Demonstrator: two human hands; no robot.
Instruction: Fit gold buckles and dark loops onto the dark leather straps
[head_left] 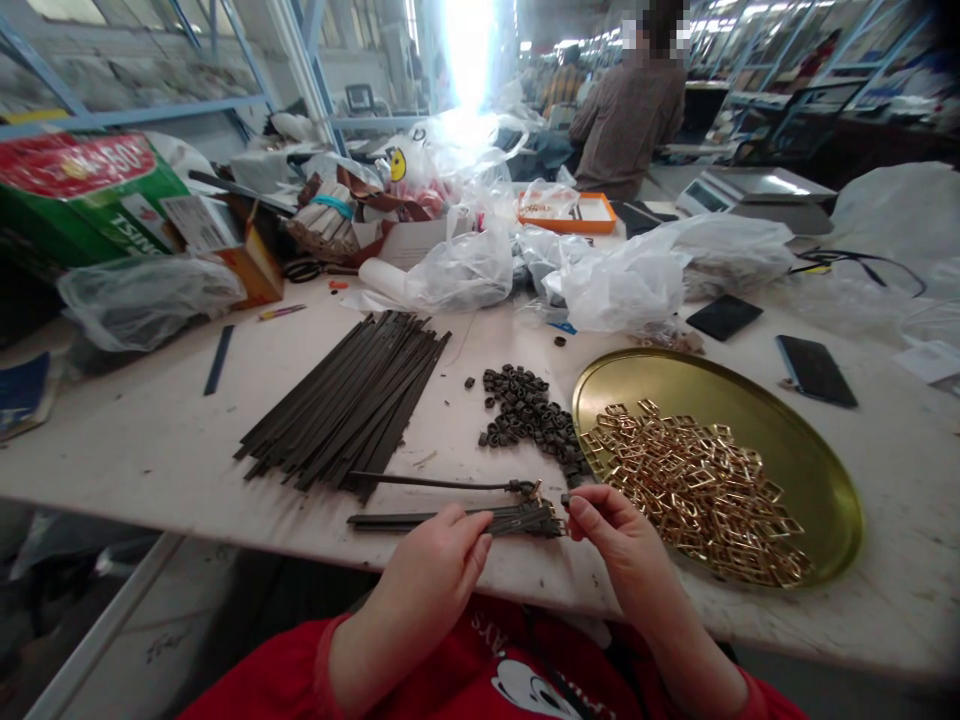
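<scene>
My left hand is closed on a dark narrow strap above a small bundle of straps at the table's front edge. Thumb and forefinger of my right hand pinch a small dark strap loop just right of the strap ends. Behind the bundle lies one strap with a loop and a gold buckle at its right end. A large pile of dark straps is farther left. Several loose loops are heaped in the middle, beside a gold tray with many gold rectangular buckles.
Clear plastic bags and an orange box lid line the back. A phone and a black flat object lie behind the tray. A green and red carton stands left. Another person is in the background.
</scene>
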